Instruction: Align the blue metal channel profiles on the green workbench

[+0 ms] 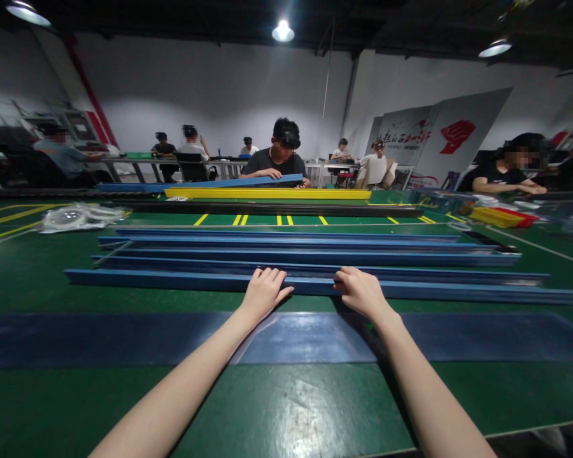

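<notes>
A long blue U-shaped channel lies across the green table in front of me. My left hand is closed over its near wall, with the fingertips hidden inside and the thumb stretched along the outer side. To the right, my right hand grips the same wall with curled fingers. Just behind it lies another blue channel, parallel to the first. Between my forearms and the channel, a flat bluish translucent strip spreads across the table, passing beneath my wrists.
Farther back on the green table are a black strip and a yellow bar. Opposite me, a person handles a blue profile. Clear plastic bags lie left; yellow and red trays stand right.
</notes>
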Demonstrator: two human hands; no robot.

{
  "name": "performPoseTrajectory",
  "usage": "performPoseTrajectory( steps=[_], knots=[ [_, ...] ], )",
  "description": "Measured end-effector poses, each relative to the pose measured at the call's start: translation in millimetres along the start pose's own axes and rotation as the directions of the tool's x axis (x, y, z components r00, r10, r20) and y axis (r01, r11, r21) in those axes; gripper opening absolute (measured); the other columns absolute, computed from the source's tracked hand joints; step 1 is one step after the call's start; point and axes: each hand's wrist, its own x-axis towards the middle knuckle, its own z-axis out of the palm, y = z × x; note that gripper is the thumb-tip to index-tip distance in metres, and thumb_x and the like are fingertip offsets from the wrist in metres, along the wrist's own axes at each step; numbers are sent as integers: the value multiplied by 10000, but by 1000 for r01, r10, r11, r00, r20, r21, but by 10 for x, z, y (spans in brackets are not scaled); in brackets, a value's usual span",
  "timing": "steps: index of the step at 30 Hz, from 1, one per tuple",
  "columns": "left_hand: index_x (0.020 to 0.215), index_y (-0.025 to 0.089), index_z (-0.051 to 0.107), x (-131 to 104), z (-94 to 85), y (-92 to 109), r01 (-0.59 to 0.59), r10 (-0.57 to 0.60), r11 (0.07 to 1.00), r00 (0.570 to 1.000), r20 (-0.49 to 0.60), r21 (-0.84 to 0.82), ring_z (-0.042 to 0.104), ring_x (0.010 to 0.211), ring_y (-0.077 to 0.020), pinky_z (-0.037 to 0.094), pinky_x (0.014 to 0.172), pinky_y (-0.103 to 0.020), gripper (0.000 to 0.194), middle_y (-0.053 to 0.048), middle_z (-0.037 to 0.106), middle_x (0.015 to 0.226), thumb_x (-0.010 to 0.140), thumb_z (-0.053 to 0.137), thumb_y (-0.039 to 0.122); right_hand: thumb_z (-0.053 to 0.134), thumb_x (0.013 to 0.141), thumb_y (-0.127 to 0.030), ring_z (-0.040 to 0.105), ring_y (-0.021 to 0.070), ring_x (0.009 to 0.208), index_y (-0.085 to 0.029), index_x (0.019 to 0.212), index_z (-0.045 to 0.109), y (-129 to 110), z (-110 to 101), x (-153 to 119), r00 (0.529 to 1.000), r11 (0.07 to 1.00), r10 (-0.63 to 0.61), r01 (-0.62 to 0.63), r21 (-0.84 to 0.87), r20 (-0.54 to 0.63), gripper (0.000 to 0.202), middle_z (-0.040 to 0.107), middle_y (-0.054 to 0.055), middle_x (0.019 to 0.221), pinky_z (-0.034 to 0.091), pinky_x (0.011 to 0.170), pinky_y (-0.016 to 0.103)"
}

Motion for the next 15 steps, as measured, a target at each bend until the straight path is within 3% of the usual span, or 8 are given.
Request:
performPoseTrajectory(
  steps=[8,15],
  knots=[
    [912,168,541,-4,13,1,22,-21,999,1000,-16,24,513,799,-198,299,696,-319,297,-50,609,839,840,453,442,464,780,-239,552,140,812,-216,774,604,260,12,-86,991,990,128,-129,50,32,142,617,6,863,262,543,232],
    [894,171,545,1,10,6,31,-31,999,1000,-1,23,515,796,-196,298,700,-320,296,-48,613,833,839,452,447,460,799,-324,550,153,786,-199,786,587,246,23,-91,997,997,77,-77,10,1,178,610,28,858,298,591,239]
  ],
)
